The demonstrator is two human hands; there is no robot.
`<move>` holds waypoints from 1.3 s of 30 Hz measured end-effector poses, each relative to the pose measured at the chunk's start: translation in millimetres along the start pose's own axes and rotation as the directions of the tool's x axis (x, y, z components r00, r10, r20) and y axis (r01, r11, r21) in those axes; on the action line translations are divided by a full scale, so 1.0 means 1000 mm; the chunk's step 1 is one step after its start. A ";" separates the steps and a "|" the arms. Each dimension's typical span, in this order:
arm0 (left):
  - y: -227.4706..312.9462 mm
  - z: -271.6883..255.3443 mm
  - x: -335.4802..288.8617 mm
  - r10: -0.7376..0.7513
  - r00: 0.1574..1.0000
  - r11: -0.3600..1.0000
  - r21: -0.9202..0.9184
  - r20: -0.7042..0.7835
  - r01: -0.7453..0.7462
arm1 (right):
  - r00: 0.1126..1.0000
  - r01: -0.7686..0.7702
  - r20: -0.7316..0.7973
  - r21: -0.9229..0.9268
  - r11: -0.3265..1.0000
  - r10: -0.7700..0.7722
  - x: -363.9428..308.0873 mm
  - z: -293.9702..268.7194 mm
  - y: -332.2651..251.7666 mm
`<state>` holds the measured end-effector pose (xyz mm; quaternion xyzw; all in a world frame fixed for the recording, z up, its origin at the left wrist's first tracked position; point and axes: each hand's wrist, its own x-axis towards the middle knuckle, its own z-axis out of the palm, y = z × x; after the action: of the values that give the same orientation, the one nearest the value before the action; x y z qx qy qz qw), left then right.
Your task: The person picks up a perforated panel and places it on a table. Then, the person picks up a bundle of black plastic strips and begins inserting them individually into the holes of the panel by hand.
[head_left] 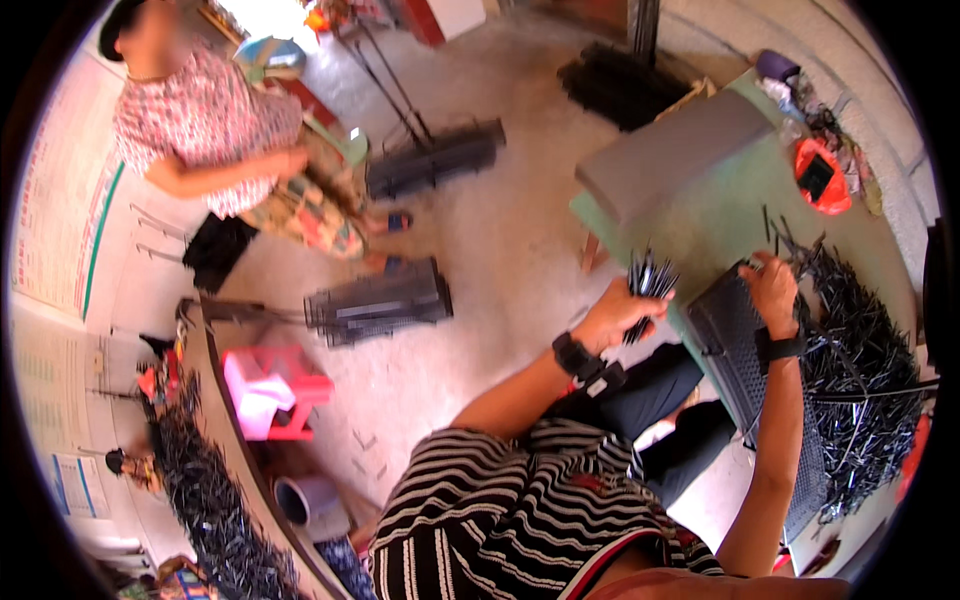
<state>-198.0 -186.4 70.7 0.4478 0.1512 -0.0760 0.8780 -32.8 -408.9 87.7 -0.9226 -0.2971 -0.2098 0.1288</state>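
My left hand [612,316] is closed around a bundle of short, thin black strips [650,284], their ends fanned upward and catching light. My right hand [772,294] has its fingers curled down at the far end of a long black perforated panel [735,335]; whatever sits in the fingertips is too small to make out. The panel lies along the near edge of a green table [690,245], just left of my right forearm. A large heap of loose black strips [860,365] spreads to the right of that hand. Dark bands circle both wrists.
A grey padded board [680,150] lies across the table's far end, near a red plastic bag [822,178]. Black racks on stands [380,305] occupy the floor. Another person [215,140] stands at far left. A pink stool [275,390] and another strip heap [215,500] are left.
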 end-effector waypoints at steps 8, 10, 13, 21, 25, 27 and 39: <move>0.018 0.018 -0.021 0.119 0.985 0.969 -0.202 -0.129 -0.144 | 0.770 -0.611 0.570 0.789 0.072 0.288 -0.056 -0.034 -0.119; 0.025 0.028 -0.019 0.151 0.974 0.957 -0.220 -0.167 -0.186 | 0.700 -0.627 0.714 0.621 -0.471 0.011 -0.086 -0.016 -0.139; 0.016 0.038 -0.017 0.247 0.957 0.961 -0.090 -0.149 -0.262 | 0.716 -0.433 0.698 0.442 -0.786 -0.002 -0.092 -0.016 -0.180; -0.023 0.034 -0.044 0.597 0.798 0.700 0.538 -0.080 -0.470 | 0.690 -0.395 0.723 0.385 -0.834 0.007 -0.099 -0.007 -0.181; -0.046 0.021 -0.032 0.428 0.872 0.903 0.072 -0.238 -0.424 | 0.592 -0.507 0.806 0.368 -0.780 -0.004 -0.095 -0.024 -0.201; -0.031 0.022 -0.041 0.218 0.946 0.952 -0.164 -0.240 -0.260 | 0.535 -0.700 0.842 0.395 -0.594 -0.070 -0.108 -0.027 -0.181; -0.030 0.032 -0.064 -0.359 0.874 0.894 -0.149 0.328 0.423 | 0.817 -0.577 0.563 0.804 0.146 0.127 -0.077 -0.045 -0.131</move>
<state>-259.7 -229.6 86.8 0.2935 0.1154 -0.3012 0.8999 -182.2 -359.8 106.4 -0.7088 -0.1483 0.2282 0.6508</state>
